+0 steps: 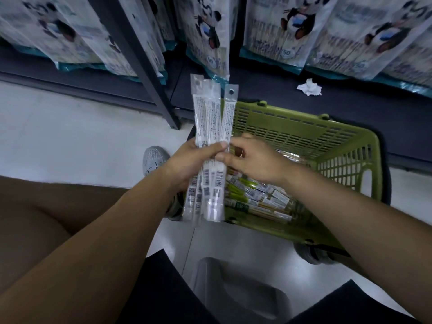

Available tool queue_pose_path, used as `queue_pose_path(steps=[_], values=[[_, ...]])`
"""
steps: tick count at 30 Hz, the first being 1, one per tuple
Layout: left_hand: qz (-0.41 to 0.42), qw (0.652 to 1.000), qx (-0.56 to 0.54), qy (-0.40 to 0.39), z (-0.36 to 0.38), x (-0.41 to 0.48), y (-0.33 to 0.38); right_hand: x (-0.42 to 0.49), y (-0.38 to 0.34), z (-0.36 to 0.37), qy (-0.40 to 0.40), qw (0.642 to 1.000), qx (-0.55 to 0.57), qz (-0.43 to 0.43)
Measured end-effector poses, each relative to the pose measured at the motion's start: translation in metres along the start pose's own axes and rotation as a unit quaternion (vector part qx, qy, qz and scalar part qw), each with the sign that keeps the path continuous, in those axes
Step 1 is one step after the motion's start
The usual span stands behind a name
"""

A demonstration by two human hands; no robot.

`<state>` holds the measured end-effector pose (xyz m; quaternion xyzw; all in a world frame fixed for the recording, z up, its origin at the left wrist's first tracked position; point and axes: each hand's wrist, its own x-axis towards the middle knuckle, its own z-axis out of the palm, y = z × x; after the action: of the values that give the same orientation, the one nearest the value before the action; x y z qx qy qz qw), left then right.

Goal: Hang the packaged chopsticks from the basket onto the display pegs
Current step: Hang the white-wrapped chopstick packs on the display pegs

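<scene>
Display rack (149,73): dark frame across the top of view, with panda-printed packs (292,26) hanging in rows.

Basket (350,134): green plastic, on the pale floor just before the rack's base, to the right of the person's knees. Loose chopstick packets (257,197) lie flat in its bottom.

Packaged chopsticks (210,122): a fanned bundle of clear sleeves, held upright over the basket's left edge, hang-holes at the top, barcodes at the lower end.

Left hand (194,160): fingers wrapped round the bundle's middle, gripping it.

Right hand (254,160): above the basket, thumb and curled fingers pinching the bundle's right edge, touching the left hand's fingertips.

Grey shoe (155,160): on the floor behind the left hand.

Crumpled white paper (309,87): on the rack's base, beyond the basket.
</scene>
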<state>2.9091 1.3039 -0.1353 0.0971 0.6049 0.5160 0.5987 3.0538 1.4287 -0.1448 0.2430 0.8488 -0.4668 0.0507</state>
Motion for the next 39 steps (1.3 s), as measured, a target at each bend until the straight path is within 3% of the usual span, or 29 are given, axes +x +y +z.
queue_pose_path(steps=[3,4,6,8,10,20,25,31,39], values=[[0.022,0.996,0.062,0.066,-0.013,-0.001,0.007,0.006,0.018,0.005,0.032,0.987,0.156,0.034],[0.029,0.993,0.074,0.085,-0.017,-0.002,0.008,0.006,0.032,0.010,0.026,0.989,0.132,0.056],[0.034,0.989,0.086,0.112,-0.025,-0.001,0.008,0.001,0.063,0.026,-0.063,0.993,0.001,0.100],[0.033,0.988,0.091,0.124,-0.032,-0.001,0.006,-0.009,0.089,0.047,-0.160,0.975,-0.088,0.129],[0.032,0.987,0.090,0.133,-0.036,-0.001,0.004,-0.018,0.104,0.066,-0.203,0.960,-0.136,0.140],[0.058,0.989,0.080,0.111,-0.036,0.003,-0.006,-0.020,0.116,0.097,-0.174,0.948,-0.220,0.150],[0.065,0.988,0.086,0.110,-0.038,0.006,-0.008,-0.018,0.119,0.089,-0.182,0.959,-0.139,0.167],[0.055,0.989,0.089,0.106,-0.036,0.005,-0.003,-0.007,0.105,0.037,-0.102,0.974,0.016,0.201],[0.055,0.990,0.079,0.103,-0.011,0.006,0.011,0.008,0.040,-0.023,0.011,0.936,0.306,0.171]])
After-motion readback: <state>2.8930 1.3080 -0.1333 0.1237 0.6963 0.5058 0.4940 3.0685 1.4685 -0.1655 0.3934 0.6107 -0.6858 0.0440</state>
